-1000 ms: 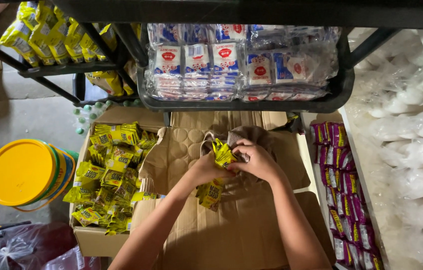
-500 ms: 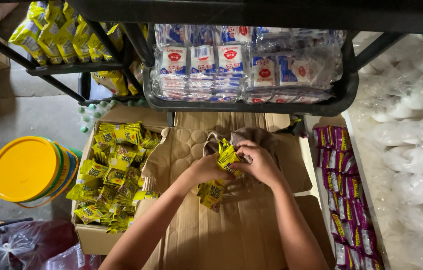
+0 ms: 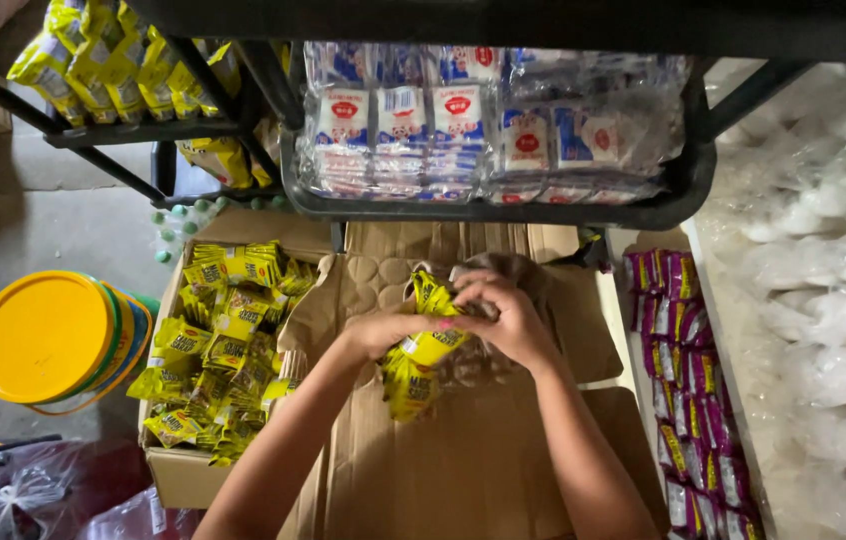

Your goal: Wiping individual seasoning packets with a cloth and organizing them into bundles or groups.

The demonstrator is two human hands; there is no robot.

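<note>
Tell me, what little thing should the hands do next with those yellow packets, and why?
Probably lift the yellow packets a bit higher. The left hand and right hand pinch the top of the string, while its lower packets droop onto the cardboard. Raising them would likely let the string hang free of the open box of packets alongside.

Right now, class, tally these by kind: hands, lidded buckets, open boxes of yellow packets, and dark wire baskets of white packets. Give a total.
Hands: 2, the left hand and right hand
Bucket: 1
Box: 1
Basket: 1
Total: 5
</note>
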